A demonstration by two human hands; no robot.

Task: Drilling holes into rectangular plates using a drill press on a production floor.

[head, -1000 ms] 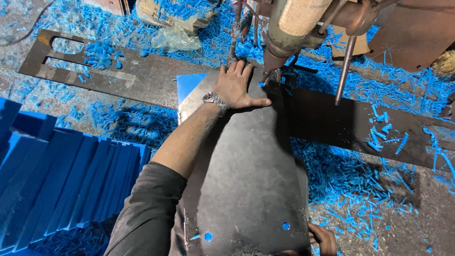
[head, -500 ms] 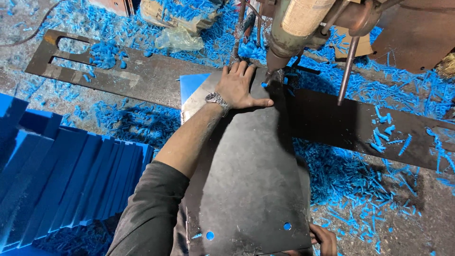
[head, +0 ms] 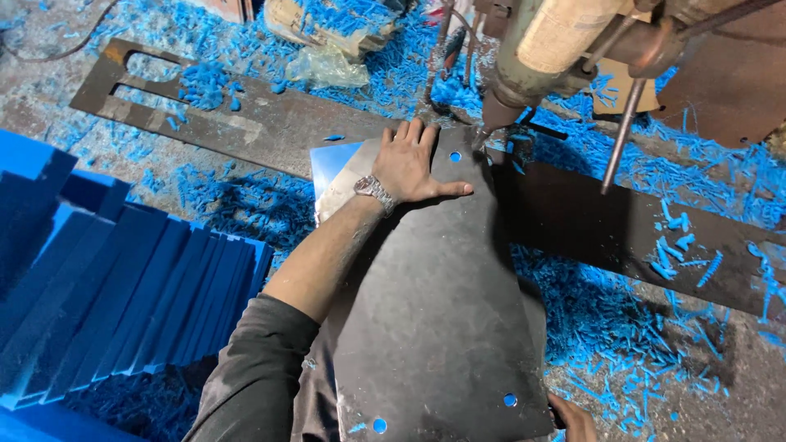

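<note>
A dark metal plate (head: 442,311) lies flat under a drill head (head: 524,82), on top of a blue sheet (head: 327,164). The plate has round holes showing blue: one near the far end (head: 454,155) and two near the close edge. My left hand (head: 413,164), with a wristwatch, is pressed flat on the far end of the plate, fingers spread, just left of the drill tip. My right hand (head: 573,421) holds the plate's near right corner at the bottom of the view; only part of it shows.
Blue plastic shavings (head: 622,327) cover the floor. A stack of blue sheets (head: 123,303) stands at left. A long dark metal strip (head: 639,229) runs right, another cut-out steel piece (head: 213,115) lies at upper left. A thin rod (head: 622,131) hangs beside the drill.
The plate and my left hand have shifted slightly, and a hole near the far end now shows beside the drill tip. Both hands keep their hold.
</note>
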